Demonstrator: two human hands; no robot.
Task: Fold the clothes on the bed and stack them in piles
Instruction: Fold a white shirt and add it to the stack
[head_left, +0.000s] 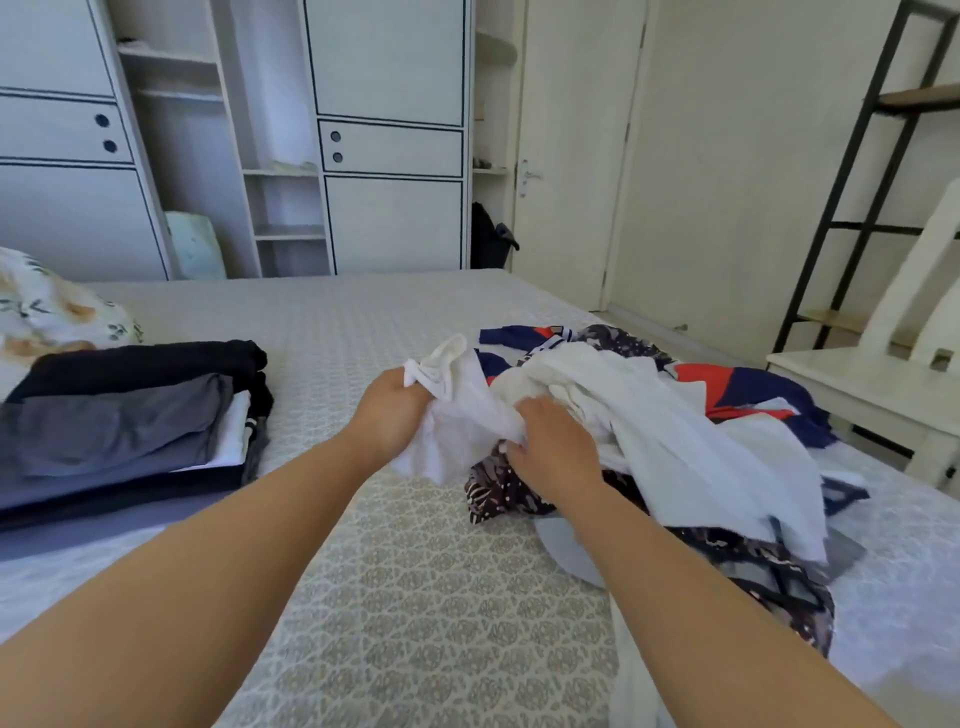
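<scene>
Left hand (387, 410): grip closed on bunched end of white garment (649, 415), frame centre.
Right hand (550, 441): grip clutching same garment, atop unfolded heap (727, 395), centre right.
Folded stack (130, 415): left edge.
Bed (415, 597): open cover between stack and heap.

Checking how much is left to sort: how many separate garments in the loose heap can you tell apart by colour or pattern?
White garment, held by both hands: 1
Navy, red and white garment: 1
Dark patterned garment: 1
Grey-blue piece: 1
Total: 4 told apart; more may lie hidden underneath.
</scene>
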